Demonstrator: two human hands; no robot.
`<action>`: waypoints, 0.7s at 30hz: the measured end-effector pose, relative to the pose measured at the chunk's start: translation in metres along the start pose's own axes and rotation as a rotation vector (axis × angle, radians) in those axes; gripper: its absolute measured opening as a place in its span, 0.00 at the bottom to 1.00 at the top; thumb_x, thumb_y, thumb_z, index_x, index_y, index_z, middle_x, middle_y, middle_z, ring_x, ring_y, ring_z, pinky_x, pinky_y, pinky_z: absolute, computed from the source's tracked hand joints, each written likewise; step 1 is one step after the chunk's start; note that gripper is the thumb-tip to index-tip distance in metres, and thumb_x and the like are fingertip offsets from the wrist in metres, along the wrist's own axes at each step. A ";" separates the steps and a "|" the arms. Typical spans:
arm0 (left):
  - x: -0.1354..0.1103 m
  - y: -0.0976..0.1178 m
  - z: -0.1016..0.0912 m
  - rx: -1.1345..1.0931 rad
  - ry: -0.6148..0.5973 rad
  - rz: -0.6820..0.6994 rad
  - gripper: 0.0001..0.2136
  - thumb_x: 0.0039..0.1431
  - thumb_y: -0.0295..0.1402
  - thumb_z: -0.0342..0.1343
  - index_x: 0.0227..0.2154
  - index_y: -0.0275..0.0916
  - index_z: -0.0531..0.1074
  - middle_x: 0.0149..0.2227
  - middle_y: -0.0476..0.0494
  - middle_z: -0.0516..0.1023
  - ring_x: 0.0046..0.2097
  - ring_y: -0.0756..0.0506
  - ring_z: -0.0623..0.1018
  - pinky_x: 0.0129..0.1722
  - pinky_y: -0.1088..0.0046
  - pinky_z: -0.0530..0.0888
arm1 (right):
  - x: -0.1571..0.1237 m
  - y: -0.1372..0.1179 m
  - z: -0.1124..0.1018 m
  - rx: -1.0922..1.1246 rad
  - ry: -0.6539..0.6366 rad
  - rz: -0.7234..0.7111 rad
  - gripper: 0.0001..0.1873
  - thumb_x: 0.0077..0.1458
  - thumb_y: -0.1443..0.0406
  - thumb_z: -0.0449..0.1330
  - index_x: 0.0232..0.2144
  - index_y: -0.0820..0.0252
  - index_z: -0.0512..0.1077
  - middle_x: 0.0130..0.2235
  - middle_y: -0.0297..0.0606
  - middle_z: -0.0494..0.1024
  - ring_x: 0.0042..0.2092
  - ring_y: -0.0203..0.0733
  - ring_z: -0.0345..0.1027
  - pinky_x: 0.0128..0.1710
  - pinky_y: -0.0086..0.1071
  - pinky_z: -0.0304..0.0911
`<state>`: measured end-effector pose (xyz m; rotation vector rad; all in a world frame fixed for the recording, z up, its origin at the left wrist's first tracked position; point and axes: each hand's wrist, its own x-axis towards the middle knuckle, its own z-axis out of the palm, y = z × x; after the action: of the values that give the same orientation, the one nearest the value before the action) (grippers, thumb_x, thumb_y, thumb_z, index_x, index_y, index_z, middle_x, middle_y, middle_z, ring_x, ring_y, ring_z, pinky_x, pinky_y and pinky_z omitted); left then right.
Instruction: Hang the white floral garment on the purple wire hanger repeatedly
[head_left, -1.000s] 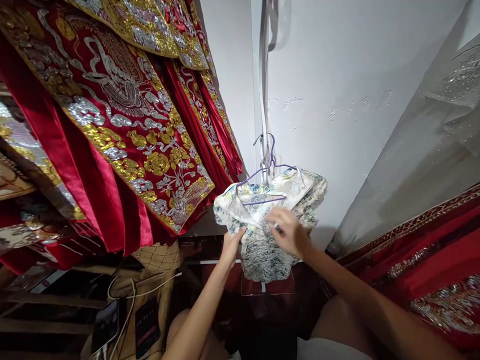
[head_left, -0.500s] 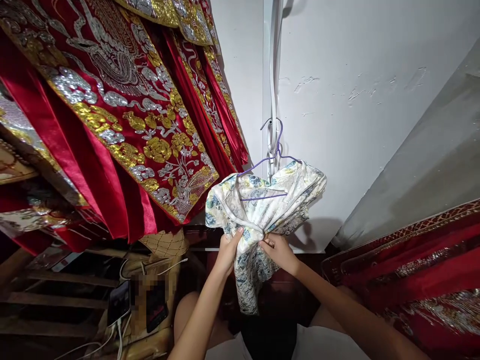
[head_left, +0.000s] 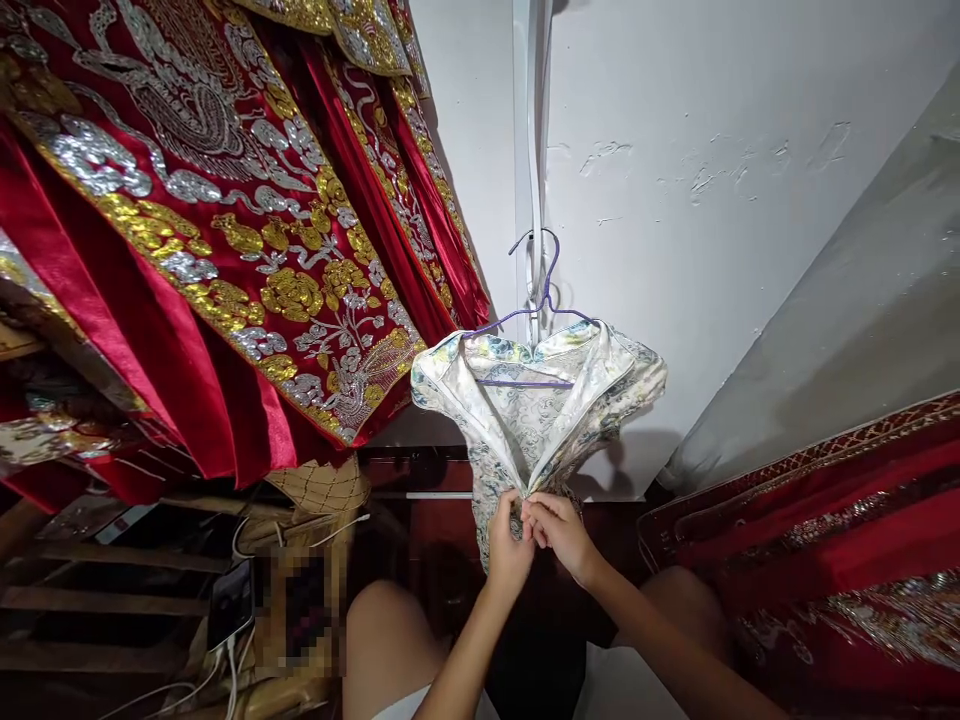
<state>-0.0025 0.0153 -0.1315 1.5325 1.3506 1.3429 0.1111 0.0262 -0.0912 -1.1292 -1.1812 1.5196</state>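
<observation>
A short-sleeved floral dress [head_left: 611,400] in white, blue and yellow hangs from a purple hanger [head_left: 550,297] against the wall. Its front is open in a deep V, with pale edging along both sides. At the bottom of that V, my left hand [head_left: 508,545] pinches the left edge of the fabric. Close beside it, my right hand [head_left: 562,535] pinches the other edge, fingertips nearly touching those of the left. Any fastener between the fingers is too small to make out. The dress's lower part is mostly hidden behind my hands.
Red garments with gold and silver embroidery [head_left: 292,295] hang at the left. More red embroidered cloth [head_left: 840,530] lies at the lower right. A phone [head_left: 231,600] with white cables rests on a wooden seat at the lower left. A white strap [head_left: 535,150] runs down the wall.
Both hands have moved lower on the dress front and closer together. The neck opening now spreads into a longer, straighter V, and the fabric is less bunched.
</observation>
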 end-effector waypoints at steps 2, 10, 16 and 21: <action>0.004 0.002 0.005 0.011 -0.014 0.016 0.05 0.59 0.34 0.54 0.28 0.42 0.66 0.30 0.48 0.70 0.35 0.44 0.72 0.37 0.69 0.69 | -0.002 -0.007 -0.002 0.000 0.022 -0.012 0.20 0.49 0.48 0.62 0.19 0.57 0.69 0.18 0.33 0.71 0.18 0.32 0.52 0.20 0.30 0.47; 0.022 -0.004 -0.007 0.222 -0.241 0.173 0.09 0.62 0.30 0.50 0.25 0.41 0.62 0.28 0.48 0.66 0.31 0.46 0.67 0.33 0.70 0.63 | 0.026 -0.125 -0.026 0.119 0.203 -0.215 0.16 0.49 0.53 0.67 0.22 0.58 0.71 0.21 0.31 0.69 0.23 0.32 0.56 0.21 0.28 0.50; 0.022 0.004 -0.002 0.251 -0.310 0.123 0.09 0.59 0.31 0.52 0.24 0.42 0.62 0.27 0.48 0.68 0.31 0.45 0.69 0.32 0.70 0.63 | 0.045 -0.204 -0.016 0.238 0.225 -0.354 0.12 0.45 0.59 0.67 0.21 0.60 0.71 0.20 0.30 0.68 0.22 0.29 0.56 0.19 0.26 0.47; 0.079 0.099 -0.028 0.096 -0.243 0.325 0.07 0.64 0.32 0.55 0.42 0.41 0.75 0.37 0.43 0.79 0.39 0.43 0.77 0.42 0.68 0.70 | 0.032 -0.205 -0.009 0.124 0.174 -0.438 0.12 0.48 0.57 0.65 0.22 0.59 0.72 0.21 0.31 0.69 0.22 0.30 0.59 0.20 0.26 0.50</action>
<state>-0.0091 0.0653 -0.0121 1.9751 1.0604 1.2419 0.1348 0.0916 0.1044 -0.8335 -1.1112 1.1190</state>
